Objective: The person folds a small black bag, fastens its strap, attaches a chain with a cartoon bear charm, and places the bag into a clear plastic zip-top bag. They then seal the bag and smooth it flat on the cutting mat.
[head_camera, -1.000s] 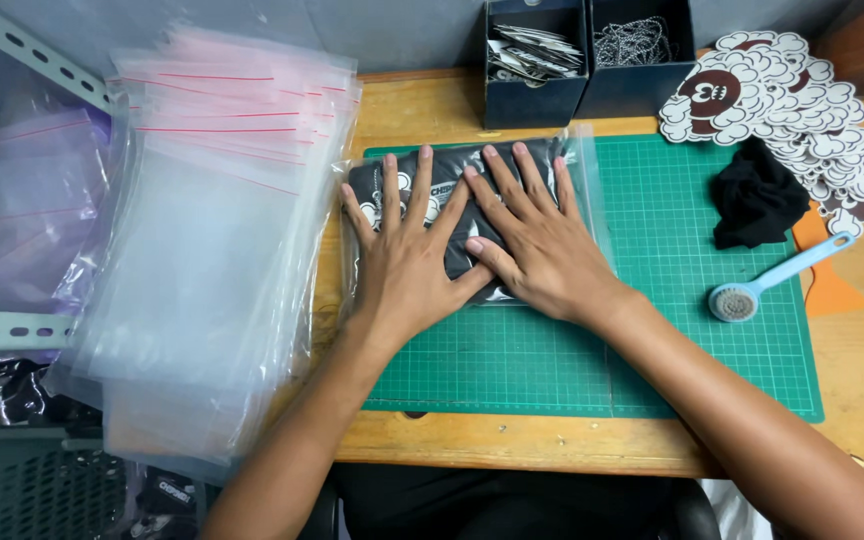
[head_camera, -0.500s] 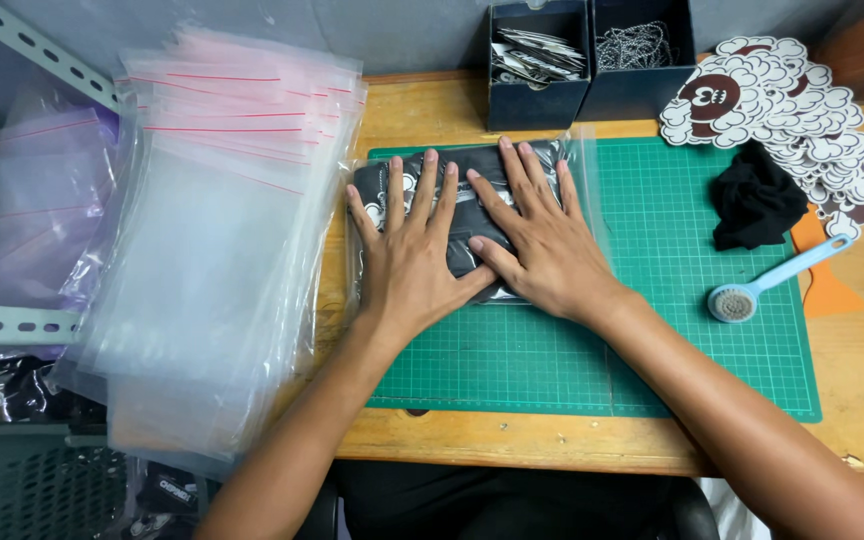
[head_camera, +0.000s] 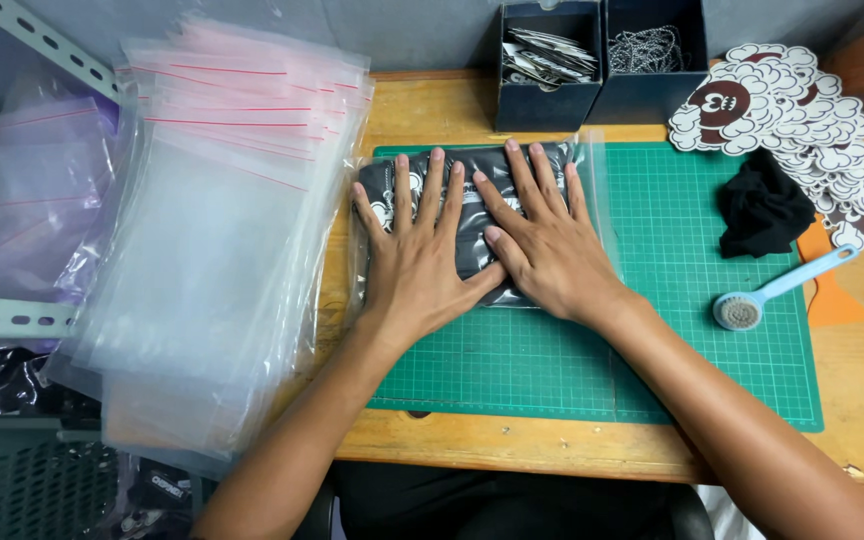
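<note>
A clear zip bag [head_camera: 592,190] with a folded black printed garment [head_camera: 472,225] inside lies flat on the green cutting mat [head_camera: 652,360]. My left hand [head_camera: 414,255] presses down on its left half with fingers spread. Beside it, my right hand [head_camera: 542,235] lies flat on the right half, fingers spread and pointing away from me. The two thumbs touch near the bag's middle. Much of the garment is hidden under my palms.
A tall stack of empty clear zip bags [head_camera: 222,230] covers the desk's left side. Two dark boxes [head_camera: 592,60] stand at the back, holding tags and ball chains. Cloud-shaped printed cards [head_camera: 802,120], a black cloth [head_camera: 762,205] and a blue-handled brush [head_camera: 772,290] lie right.
Both hands have slid slightly away from me over the bagged garment, staying flat on it. Nothing else has shifted.
</note>
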